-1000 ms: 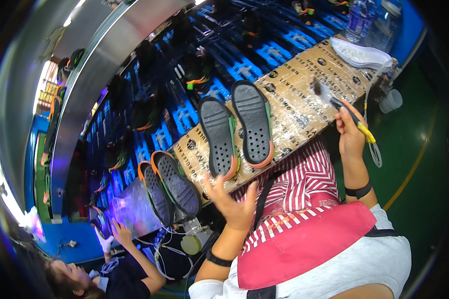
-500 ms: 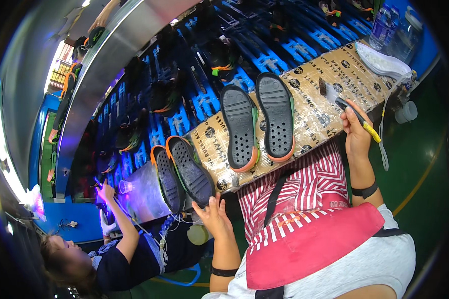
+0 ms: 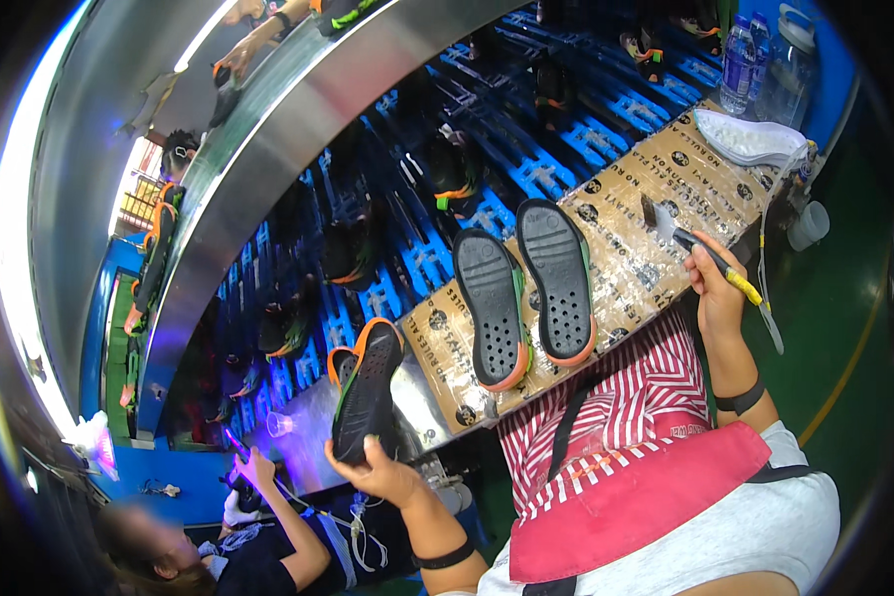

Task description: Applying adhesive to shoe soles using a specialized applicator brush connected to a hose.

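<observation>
Near the table's left end, my left hand is closed round the lower end of a black shoe sole with an orange and green rim. A second orange-rimmed sole shows partly behind it; whether my fingers hold that one too is hidden. My right hand grips a brush with a black handle and yellow rear end, its dark bristles over the cardboard. Between my hands, a left black sole and a right one lie side by side, holes toward me.
Printed cardboard under clear film covers the tabletop. A white sole-shaped piece and bottles stand at the far right. Beyond runs a blue slatted conveyor carrying shoe parts. At left, a co-worker's hand is near a purple-lit tool.
My left hand has gone from open beside the left pair to closed on a sole there, which is now turned and tilted. My right hand still holds the brush. The view has shifted.
</observation>
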Tool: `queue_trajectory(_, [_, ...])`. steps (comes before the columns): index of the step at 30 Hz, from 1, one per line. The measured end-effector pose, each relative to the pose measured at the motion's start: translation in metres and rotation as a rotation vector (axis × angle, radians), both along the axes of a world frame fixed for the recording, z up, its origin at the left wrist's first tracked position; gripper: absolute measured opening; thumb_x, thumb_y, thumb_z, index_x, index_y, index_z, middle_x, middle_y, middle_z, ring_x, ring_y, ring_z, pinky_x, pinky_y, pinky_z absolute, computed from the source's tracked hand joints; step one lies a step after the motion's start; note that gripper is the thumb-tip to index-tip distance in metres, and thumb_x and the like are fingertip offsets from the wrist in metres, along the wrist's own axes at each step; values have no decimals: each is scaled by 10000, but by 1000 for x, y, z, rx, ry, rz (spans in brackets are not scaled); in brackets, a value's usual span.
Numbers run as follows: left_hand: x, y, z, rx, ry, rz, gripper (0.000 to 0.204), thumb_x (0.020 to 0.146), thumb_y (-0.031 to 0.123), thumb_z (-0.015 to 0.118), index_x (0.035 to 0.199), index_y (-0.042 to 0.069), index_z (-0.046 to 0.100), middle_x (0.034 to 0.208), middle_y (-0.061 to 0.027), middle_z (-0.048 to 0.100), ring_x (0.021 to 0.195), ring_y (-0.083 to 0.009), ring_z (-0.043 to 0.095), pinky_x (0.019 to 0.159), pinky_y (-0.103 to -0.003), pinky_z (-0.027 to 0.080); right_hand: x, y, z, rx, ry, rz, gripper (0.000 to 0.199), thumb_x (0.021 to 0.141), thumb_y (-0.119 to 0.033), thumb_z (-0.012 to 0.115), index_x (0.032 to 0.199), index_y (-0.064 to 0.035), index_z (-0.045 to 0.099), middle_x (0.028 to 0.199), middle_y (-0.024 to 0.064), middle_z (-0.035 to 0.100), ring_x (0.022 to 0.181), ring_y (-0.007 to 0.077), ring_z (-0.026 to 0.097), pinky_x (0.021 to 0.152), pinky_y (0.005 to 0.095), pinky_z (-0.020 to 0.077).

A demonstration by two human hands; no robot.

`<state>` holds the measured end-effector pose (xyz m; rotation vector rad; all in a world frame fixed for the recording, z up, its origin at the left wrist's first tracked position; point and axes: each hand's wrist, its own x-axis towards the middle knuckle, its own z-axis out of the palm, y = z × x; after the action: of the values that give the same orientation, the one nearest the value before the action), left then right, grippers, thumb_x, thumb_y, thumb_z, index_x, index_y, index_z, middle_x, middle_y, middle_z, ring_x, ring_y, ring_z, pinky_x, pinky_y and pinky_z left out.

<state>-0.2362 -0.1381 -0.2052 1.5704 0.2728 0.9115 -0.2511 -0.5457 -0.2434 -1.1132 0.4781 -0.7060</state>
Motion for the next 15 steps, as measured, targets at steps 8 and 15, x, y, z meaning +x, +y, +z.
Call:
queue_trajectory(8, [47, -29, 129, 41, -558, -204, 534, 763, 284, 489, 1219, 21, 402, 1180, -164, 443, 1061, -265, 488, 902, -384, 399, 4, 2, -1, 13, 33, 34, 278, 798, -87, 610, 1046, 35, 578, 691, 46, 587, 535, 35, 450, 463, 148, 317])
queue_trajectory(15, [212, -31, 213, 38, -426, -296, 639, 748, 182, 662, 1248, 7, 304, 1091, -113, 519, 951, -194, 516, 840, -400, 375, -5, 1, 10, 8, 10, 23, 288, 792, -101, 619, 1045, 33, 583, 686, 39, 589, 540, 31, 453, 467, 141, 313])
